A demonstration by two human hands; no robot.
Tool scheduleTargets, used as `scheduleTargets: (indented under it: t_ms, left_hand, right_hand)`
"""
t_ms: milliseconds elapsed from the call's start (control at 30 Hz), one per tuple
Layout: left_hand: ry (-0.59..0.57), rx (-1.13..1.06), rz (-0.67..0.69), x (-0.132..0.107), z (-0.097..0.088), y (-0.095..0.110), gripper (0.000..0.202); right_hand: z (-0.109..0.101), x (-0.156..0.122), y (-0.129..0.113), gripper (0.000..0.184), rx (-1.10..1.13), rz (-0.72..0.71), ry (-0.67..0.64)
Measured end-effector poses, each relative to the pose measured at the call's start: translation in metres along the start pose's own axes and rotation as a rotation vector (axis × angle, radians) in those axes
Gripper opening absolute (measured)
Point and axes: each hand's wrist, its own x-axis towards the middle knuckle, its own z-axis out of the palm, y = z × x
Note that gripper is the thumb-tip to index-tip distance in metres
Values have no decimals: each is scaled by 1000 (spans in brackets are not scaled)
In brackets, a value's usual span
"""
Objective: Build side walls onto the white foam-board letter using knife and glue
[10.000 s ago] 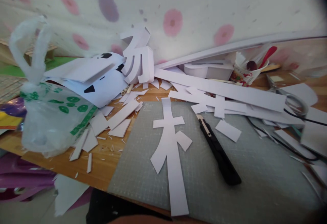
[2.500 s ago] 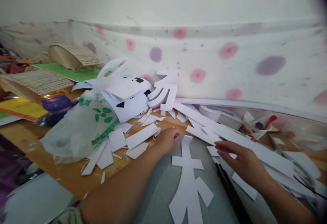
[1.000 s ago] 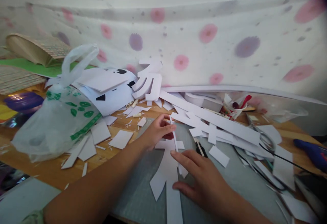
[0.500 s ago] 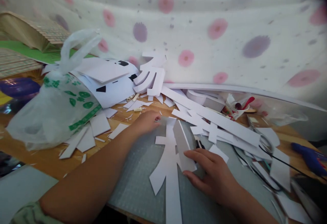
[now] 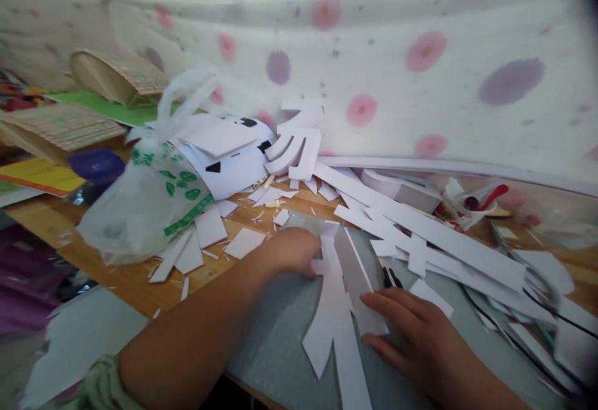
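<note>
Panel: While your bare left hand (image 5: 296, 251) is bending beside the cutout, your bare right hand (image 5: 415, 329) is pinching the near end of a flat, rectangular white board panel (image 5: 357, 282), thumb and fingers almost together.
Panel edge: It is standing tilted along the right side of the flat, white, character-shaped board cutout (image 5: 334, 298).
Left grip: Your fingers are curling at the crossbar's left end; whether they are gripping it, I cannot tell.
Mat: The cutout is lying on the grey-green cutting mat (image 5: 280, 335).
Knife: A black utility knife (image 5: 392, 278) is lying partly hidden near your right hand.
</note>
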Motion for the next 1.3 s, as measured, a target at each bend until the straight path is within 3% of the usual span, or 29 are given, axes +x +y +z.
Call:
scheduleTargets:
  t_ms: [133,267,367,500,667,1300]
  left_hand:
    - [-97,14,41,-5,-6,5,19]
    - [-229,-198,210,-14,-22,-14,7]
    - [-146,-377,131,-15,-32,-40,11]
    - [32,-338,46,-5,-30,-59,10]
    - [-30,-315,108,7,-18,-52,18]
    - [92,-289,196,21,1,-45,7]
  right_hand:
    - [-2,0,4,28,-18,-38,27]
    - [-7,-3,7,30,57,-6,-70]
    - [-10,-6,8,32,108,9,-93]
    - [-9,-5,4,31,184,-43,-85]
    - [0,0,-2,27,173,-69,-158]
    - [14,6,-4,26,121,-82,-144]
